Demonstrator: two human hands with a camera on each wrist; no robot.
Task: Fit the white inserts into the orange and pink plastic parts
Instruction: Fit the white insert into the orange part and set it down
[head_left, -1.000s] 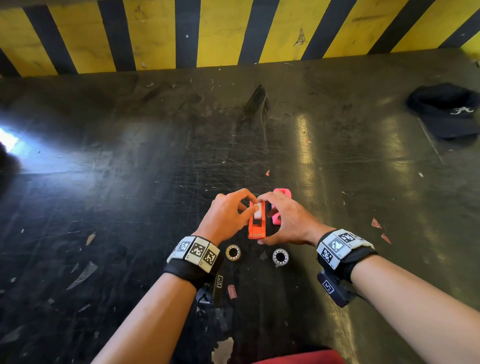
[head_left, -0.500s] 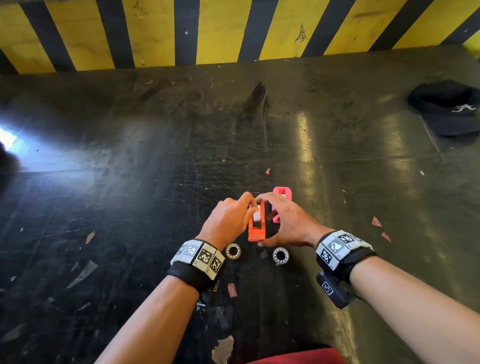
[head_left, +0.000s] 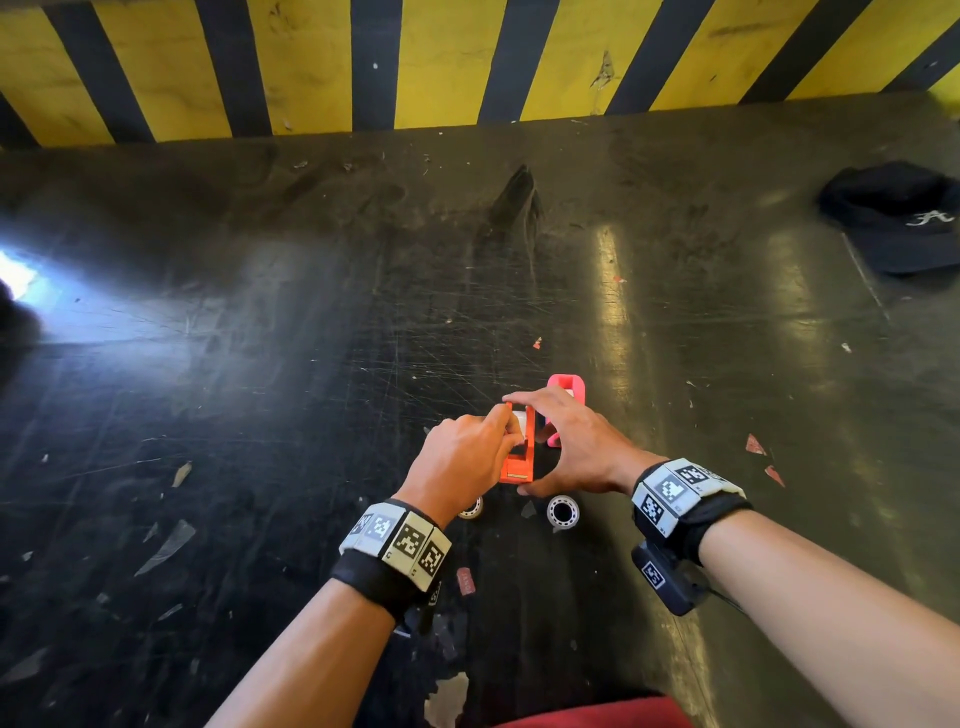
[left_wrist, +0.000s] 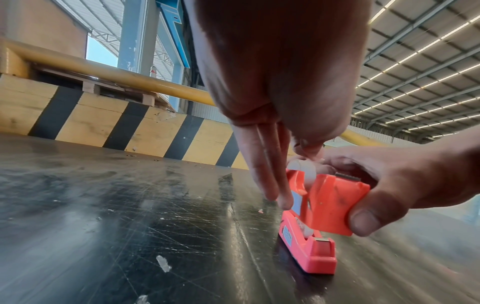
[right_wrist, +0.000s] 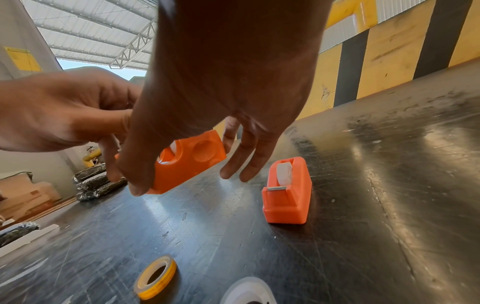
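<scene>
The orange part (head_left: 519, 462) is tilted up off the dark table (head_left: 311, 364). My right hand (head_left: 540, 441) grips it, thumb on its near end and fingers over the far end. My left hand (head_left: 511, 426) pinches a white insert (head_left: 518, 419) at the open top of the orange part (left_wrist: 335, 203); in the left wrist view the insert (left_wrist: 302, 165) sits partly inside it. Just beyond stands the pink part (head_left: 566, 395), which looks orange in the right wrist view (right_wrist: 288, 197), with a white insert (right_wrist: 284, 173) seated in it.
Two tape rolls (head_left: 562, 511) (head_left: 471, 508) lie on the table close to my wrists. A black cap (head_left: 893, 218) lies at the far right. A yellow and black striped barrier (head_left: 467, 62) closes the table's far edge. Small scraps are scattered on the left.
My left hand has moved in over the top of the orange part with the white insert. My right hand keeps its grip, with its index finger now stretched over the part's far end.
</scene>
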